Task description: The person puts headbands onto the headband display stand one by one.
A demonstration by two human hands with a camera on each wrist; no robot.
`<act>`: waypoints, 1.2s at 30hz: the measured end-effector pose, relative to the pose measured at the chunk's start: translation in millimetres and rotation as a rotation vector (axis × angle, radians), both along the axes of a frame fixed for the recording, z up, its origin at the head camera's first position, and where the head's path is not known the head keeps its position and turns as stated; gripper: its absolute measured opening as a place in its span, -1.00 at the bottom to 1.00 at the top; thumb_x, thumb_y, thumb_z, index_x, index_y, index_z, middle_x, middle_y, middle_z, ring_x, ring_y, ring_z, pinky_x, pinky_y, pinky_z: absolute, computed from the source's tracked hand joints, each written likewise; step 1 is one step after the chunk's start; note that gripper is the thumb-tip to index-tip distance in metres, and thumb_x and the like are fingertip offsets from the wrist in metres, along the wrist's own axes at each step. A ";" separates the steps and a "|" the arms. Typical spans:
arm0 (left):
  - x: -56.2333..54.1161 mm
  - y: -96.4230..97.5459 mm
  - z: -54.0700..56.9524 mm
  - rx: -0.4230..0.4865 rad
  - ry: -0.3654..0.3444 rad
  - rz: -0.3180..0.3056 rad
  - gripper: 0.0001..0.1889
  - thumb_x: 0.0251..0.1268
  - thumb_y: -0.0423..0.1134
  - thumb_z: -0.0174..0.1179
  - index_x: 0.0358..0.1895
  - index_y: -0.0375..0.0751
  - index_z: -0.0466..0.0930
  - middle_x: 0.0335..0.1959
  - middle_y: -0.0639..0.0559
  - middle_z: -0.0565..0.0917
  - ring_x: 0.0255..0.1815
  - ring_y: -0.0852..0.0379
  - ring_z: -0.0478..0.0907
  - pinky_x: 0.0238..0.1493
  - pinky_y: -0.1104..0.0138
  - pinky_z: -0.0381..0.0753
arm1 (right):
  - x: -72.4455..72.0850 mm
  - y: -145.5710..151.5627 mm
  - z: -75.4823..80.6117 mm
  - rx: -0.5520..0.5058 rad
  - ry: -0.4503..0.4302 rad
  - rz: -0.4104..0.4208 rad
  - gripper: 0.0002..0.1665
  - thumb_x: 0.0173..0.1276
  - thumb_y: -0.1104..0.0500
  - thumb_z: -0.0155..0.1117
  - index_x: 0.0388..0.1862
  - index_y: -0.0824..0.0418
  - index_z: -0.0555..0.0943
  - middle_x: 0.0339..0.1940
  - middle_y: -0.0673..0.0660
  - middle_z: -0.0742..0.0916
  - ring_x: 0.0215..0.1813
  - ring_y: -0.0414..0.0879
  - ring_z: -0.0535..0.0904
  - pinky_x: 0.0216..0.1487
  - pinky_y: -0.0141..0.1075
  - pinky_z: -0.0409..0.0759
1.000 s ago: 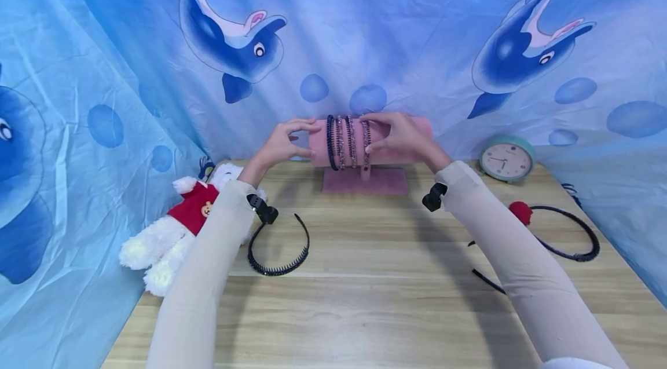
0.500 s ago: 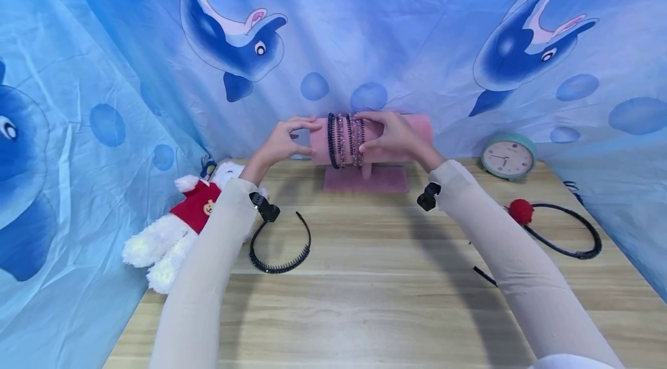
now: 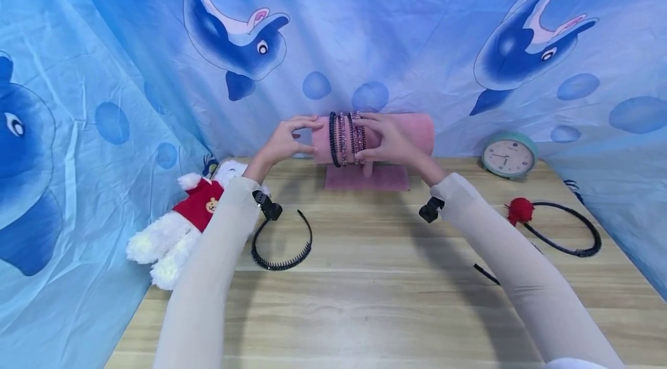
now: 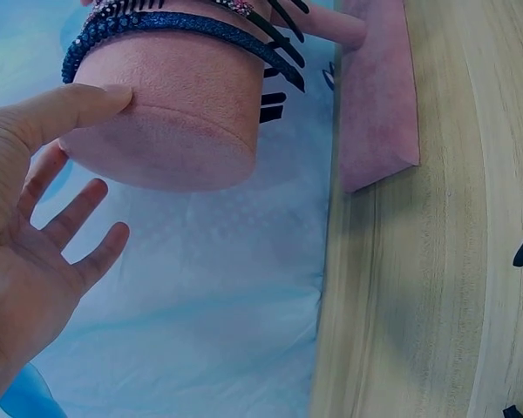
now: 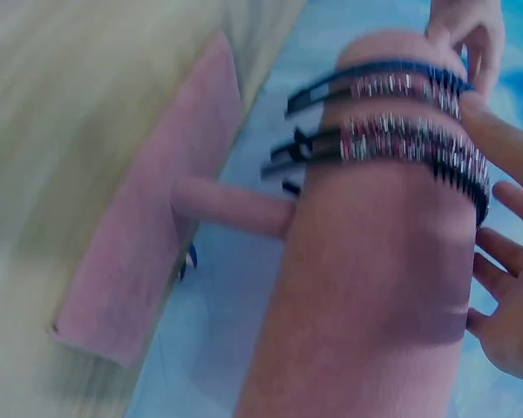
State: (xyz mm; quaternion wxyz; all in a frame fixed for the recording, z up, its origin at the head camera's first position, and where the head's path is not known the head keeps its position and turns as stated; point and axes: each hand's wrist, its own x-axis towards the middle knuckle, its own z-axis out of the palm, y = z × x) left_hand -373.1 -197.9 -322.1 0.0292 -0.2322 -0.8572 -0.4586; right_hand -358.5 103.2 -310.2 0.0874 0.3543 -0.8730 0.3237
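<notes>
A pink padded headband stand (image 3: 423,131) stands at the table's back, its roll lying crosswise over a flat base (image 3: 388,179). My left hand (image 3: 283,140) grips the roll's left end, thumb in front; in the left wrist view its other fingers spread behind. Near that end sits a dark blue headband (image 4: 183,24). Beside it on the roll are several toothed headbands with pink glitter (image 5: 401,135). My right hand (image 3: 389,140) straddles the roll from the right, thumb in front and fingers over the top and behind, holding the rightmost glitter headband (image 3: 361,137). The roll's right part is bare.
At left lies a white plush toy (image 3: 193,207) in a red top, beside a black toothed headband (image 3: 281,265). A green alarm clock (image 3: 508,156) stands back right. Nearer is a dark headband (image 3: 586,252) with a red pompom (image 3: 521,210). A black headband tip (image 3: 486,273) shows beside the right sleeve.
My right hand has slid left along the roll with the rightmost glitter headband, closing the gap to the others. The left hand has stayed at the roll's end.
</notes>
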 end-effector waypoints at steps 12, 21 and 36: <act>6.7 0.9 5.7 -0.035 0.009 0.019 -0.33 0.05 -0.40 0.50 0.33 -0.13 0.56 0.56 -0.01 0.37 0.60 -0.05 0.21 0.54 -0.10 0.31 | 67.2 -26.3 -55.0 -0.060 0.144 0.150 -0.39 0.11 0.17 0.60 0.18 0.21 0.68 0.29 0.21 0.67 0.37 0.10 0.51 0.52 0.02 0.41; 0.6 -0.5 0.2 -0.018 0.021 0.001 -0.33 0.04 -0.39 0.51 0.31 -0.14 0.58 0.55 0.01 0.39 0.60 -0.03 0.21 0.56 -0.10 0.28 | 97.1 -64.1 -88.3 0.187 0.121 0.402 -0.44 0.24 0.03 0.52 0.22 0.11 0.68 0.35 0.18 0.65 0.45 0.13 0.46 0.57 0.05 0.33; 5.2 0.6 2.4 -0.011 0.020 0.010 -0.33 0.04 -0.42 0.51 0.32 -0.15 0.58 0.55 0.01 0.39 0.59 -0.04 0.21 0.54 -0.06 0.33 | 96.8 -100.0 -106.1 0.411 0.118 0.626 -0.43 0.25 -0.03 0.50 0.22 0.14 0.69 0.24 0.18 0.71 0.33 0.07 0.55 0.49 -0.10 0.44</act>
